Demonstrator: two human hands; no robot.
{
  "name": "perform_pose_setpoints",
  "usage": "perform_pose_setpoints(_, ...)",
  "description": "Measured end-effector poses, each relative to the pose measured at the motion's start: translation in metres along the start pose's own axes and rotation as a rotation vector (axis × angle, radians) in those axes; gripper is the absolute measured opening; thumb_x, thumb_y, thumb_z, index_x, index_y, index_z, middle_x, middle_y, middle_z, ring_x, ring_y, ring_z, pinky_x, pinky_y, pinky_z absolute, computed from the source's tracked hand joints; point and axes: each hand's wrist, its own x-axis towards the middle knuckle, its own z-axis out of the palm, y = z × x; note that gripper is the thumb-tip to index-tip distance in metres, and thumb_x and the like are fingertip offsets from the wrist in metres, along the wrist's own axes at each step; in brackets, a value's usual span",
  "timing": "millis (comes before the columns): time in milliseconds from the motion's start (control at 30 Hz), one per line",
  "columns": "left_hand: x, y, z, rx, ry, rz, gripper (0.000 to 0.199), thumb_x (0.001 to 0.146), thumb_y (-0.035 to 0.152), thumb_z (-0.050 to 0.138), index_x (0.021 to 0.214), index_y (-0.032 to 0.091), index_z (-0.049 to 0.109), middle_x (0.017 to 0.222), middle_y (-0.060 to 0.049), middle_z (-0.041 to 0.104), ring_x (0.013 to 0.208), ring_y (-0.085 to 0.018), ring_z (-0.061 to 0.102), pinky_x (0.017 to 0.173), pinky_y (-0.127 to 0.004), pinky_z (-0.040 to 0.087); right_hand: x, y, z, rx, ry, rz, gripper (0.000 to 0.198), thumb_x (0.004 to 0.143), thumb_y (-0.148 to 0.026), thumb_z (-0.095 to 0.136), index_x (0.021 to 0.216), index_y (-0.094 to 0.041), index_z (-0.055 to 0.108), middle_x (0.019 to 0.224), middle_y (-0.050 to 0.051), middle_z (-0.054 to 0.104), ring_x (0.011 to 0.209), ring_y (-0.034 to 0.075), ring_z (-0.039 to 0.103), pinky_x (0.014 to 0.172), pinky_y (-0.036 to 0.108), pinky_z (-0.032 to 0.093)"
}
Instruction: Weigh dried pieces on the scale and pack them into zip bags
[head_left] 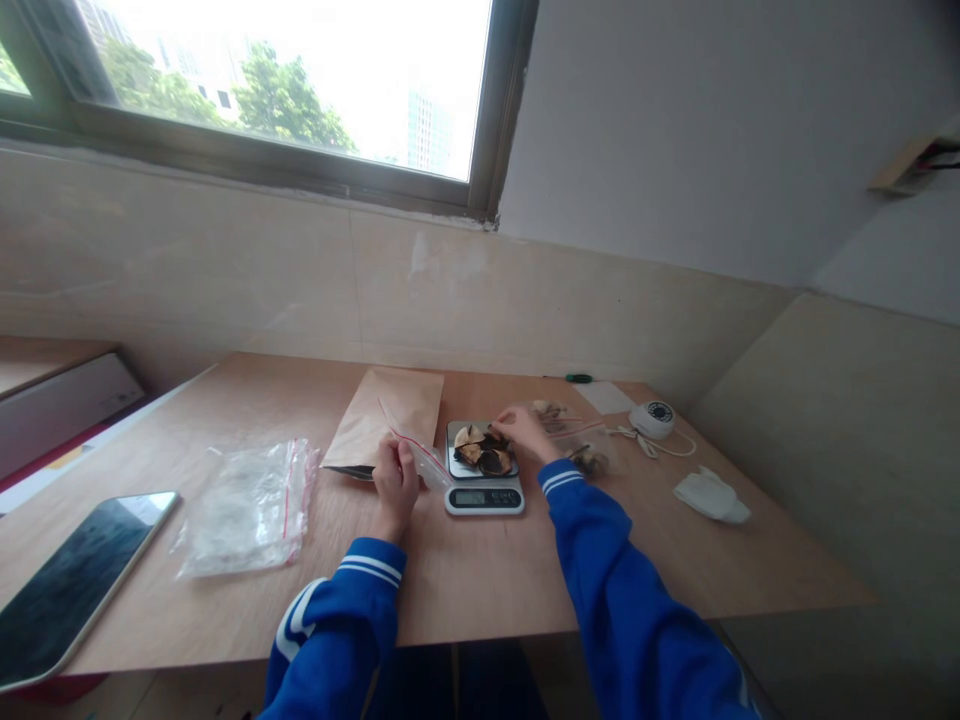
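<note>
A small digital kitchen scale (pixel 484 501) stands on the table in front of me. On its metal plate lies a heap of dried brown and black slices (pixel 484 452), their exact kind unclear. My right hand (pixel 523 430) reaches over the plate's upper right corner, fingertips pinched at a dark slice on the heap's edge. To the left of the scale, my left hand (pixel 395 478) is closed on a clear zip bag (pixel 429 462) with a red seal strip. The bag slants down toward the plate's left side.
Behind my left hand lies a brown paper pouch (pixel 390 408). Farther left are a stack of clear zip bags (pixel 244 508) and a tablet (pixel 82 580). Filled bags (pixel 589 455), a white camera (pixel 652 420), a crumpled white cloth (pixel 711 496) and a green-handled tool (pixel 579 378) are on the right.
</note>
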Motion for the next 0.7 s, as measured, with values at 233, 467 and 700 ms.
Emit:
perform_pose_setpoints(233, 0.001, 0.0, 0.002, -0.004, 0.008, 0.021, 0.028, 0.089, 0.044, 0.035, 0.073, 0.022, 0.041, 0.059, 0.003, 0.047, 0.053, -0.014, 0.046, 0.054, -0.028, 0.036, -0.027, 0.023, -0.017, 0.013, 0.104, 0.039, 0.023, 0.077, -0.038, 0.062, 0.078, -0.016, 0.07, 0.06, 0.004, 0.068, 0.053, 0.018, 0.061, 0.051, 0.026, 0.042)
perform_pose_setpoints(467, 0.001, 0.0, 0.0, 0.008, 0.001, 0.03, 0.029, 0.089, 0.046, 0.034, 0.073, 0.022, 0.041, 0.059, 0.003, 0.047, 0.054, -0.014, 0.048, 0.054, -0.027, 0.038, -0.024, 0.012, 0.0, 0.035, 0.023, -0.012, 0.024, 0.076, -0.04, 0.067, 0.083, -0.018, 0.071, 0.075, 0.007, 0.073, 0.067, 0.019, 0.067, 0.062, 0.027, 0.047)
perform_pose_setpoints(700, 0.0, -0.002, 0.001, 0.007, -0.018, 0.047, 0.031, 0.089, 0.047, 0.035, 0.072, 0.022, 0.041, 0.059, 0.003, 0.047, 0.053, -0.014, 0.047, 0.053, -0.028, 0.037, -0.044, 0.013, -0.024, -0.067, 0.19, 0.087, 0.031, 0.078, -0.048, 0.062, 0.082, -0.018, 0.069, 0.07, 0.007, 0.071, 0.064, 0.021, 0.065, 0.057, 0.027, 0.044)
